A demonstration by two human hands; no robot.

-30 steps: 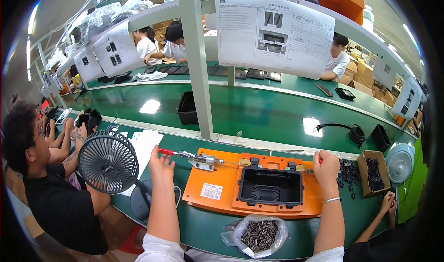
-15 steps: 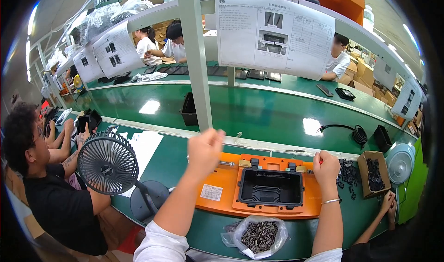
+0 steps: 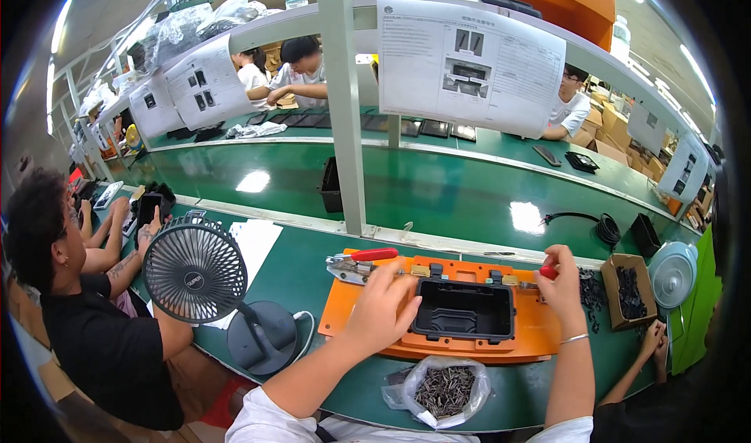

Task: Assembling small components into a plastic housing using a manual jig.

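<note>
An orange fixture (image 3: 344,312) lies on the green bench before me, with a black open box (image 3: 463,306) set in its middle. My left hand (image 3: 383,306) is open over the fixture's left part, fingers apart beside the box's left wall. Just beyond those fingers is the left toggle clamp, its red handle (image 3: 374,254) lying sideways. At the right end my right hand (image 3: 562,286) is closed on another red clamp handle (image 3: 549,272), which shows only in part between thumb and fingers. A metal clamp rod (image 3: 522,283) points from there toward the box's right latch.
Nearest me is a plastic bag (image 3: 446,392) of screws. A dark desk fan (image 3: 195,275) stands at left, beside a seated person (image 3: 102,318). To the right are loose black parts (image 3: 592,290), a cardboard box (image 3: 628,293) of black pieces and a person's hands (image 3: 654,337).
My left hand has come down and opened from a closed grip, leaving the left red handle in plain sight. My right hand stays at its handle, its fingers a little more raised.
</note>
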